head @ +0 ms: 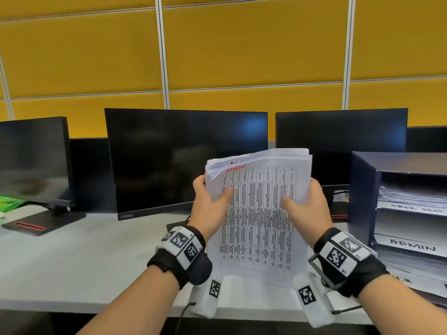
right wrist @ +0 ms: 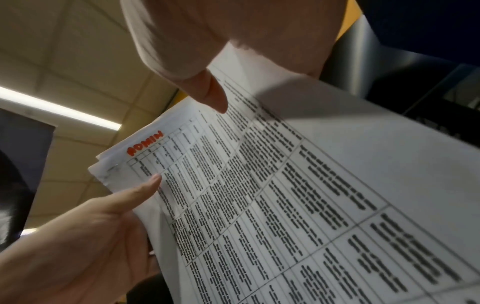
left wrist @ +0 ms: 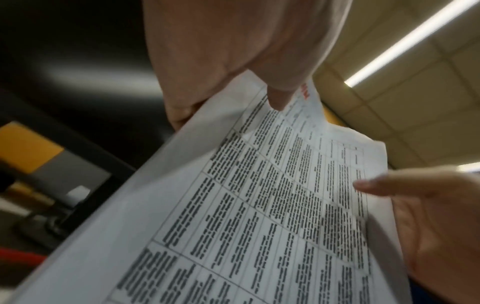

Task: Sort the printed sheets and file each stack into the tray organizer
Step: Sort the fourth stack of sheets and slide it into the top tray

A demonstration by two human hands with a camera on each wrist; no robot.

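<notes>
I hold a stack of printed sheets [head: 258, 213] upright above the desk, its top page a dense table with a red ADMIN mark [right wrist: 145, 146] at the upper left. My left hand [head: 212, 201] grips the stack's left edge, thumb on the front. My right hand [head: 307, 204] grips the right edge the same way. In the left wrist view the left thumb [left wrist: 278, 90] presses on the page [left wrist: 259, 205]. In the right wrist view the right thumb [right wrist: 210, 92] lies on the sheet [right wrist: 285, 195]. The dark tray organizer [head: 362, 189] stands at the right, with a shelf labelled ADMIN [head: 413, 247].
Three dark monitors [head: 188, 160] line the back of the white desk [head: 72, 262], before a yellow partition wall. More paper fills the organizer's upper shelf [head: 411, 194] and lies in a pile below it [head: 416, 269]. A green item [head: 9, 201] sits far left.
</notes>
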